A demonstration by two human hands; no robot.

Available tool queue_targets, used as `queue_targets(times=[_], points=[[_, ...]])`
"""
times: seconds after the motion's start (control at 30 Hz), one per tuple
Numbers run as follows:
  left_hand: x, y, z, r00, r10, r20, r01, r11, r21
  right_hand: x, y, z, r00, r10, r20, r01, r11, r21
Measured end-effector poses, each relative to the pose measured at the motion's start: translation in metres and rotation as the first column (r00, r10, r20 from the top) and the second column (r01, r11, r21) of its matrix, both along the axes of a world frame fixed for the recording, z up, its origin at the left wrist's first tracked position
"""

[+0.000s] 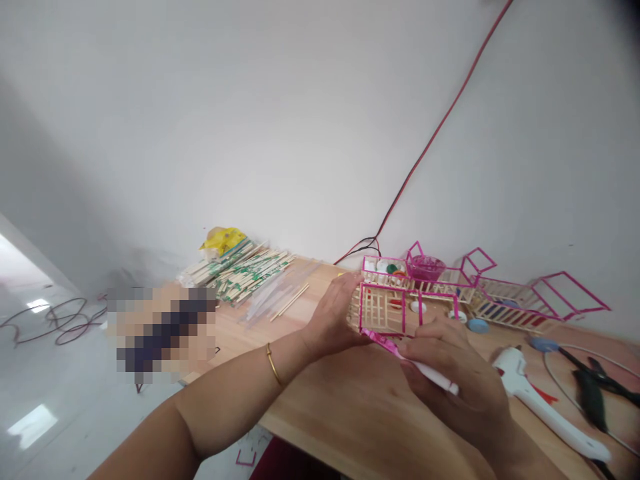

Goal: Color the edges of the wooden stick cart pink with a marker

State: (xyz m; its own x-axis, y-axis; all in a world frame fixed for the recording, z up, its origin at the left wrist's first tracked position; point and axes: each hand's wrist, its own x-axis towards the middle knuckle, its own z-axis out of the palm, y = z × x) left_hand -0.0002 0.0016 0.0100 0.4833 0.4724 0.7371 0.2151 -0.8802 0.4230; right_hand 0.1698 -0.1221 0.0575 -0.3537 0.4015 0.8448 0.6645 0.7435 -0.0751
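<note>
My left hand [334, 315] grips the left end of a small frame of thin wooden sticks [404, 311], its edges painted pink. My right hand [457, 370] is closed round the white handle of a brush [434, 377], whose pink-smeared head lies at the frame's lower front edge. Whether the right fingers also touch the frame is hidden. Just behind stands a cup of pink paint [427, 269], among other partly pink stick frames [520, 310]. Paint pots [418, 307] with lids show through and beside the held frame.
Chopsticks in green-printed wrappers [250, 273] and a yellow bag [223, 240] lie at the back left, near two loose sticks [290, 302]. A white glue gun [550, 407], dark-handled tools [590, 397] and a blue lid [479, 325] occupy the right. A blurred-out person [163, 330] is at left.
</note>
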Motion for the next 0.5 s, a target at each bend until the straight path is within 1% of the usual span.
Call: queue_targets(times=[0.13,0.23,0.37,0.5], points=[[-0.001,-0.001,0.002,0.998,-0.007,0.067,0.008,1.0,0.0,0.0,0.0,-0.001,1.0,-0.004,0.008,0.004,1.0,0.004],[0.0,-0.002,0.007,0.996,-0.027,0.089,0.027,1.0,0.004,0.002,0.001,-0.002,1.0,0.001,0.023,-0.001,1.0,-0.006],[0.001,-0.002,0.011,0.998,-0.017,0.063,0.019,0.999,-0.042,0.002,0.001,-0.002,1.0,0.0,0.028,0.0,1.0,0.001],[0.001,-0.002,0.009,0.999,0.006,0.036,-0.004,0.998,-0.06,0.001,0.001,-0.001,0.999,0.017,0.039,-0.017,1.0,-0.004]])
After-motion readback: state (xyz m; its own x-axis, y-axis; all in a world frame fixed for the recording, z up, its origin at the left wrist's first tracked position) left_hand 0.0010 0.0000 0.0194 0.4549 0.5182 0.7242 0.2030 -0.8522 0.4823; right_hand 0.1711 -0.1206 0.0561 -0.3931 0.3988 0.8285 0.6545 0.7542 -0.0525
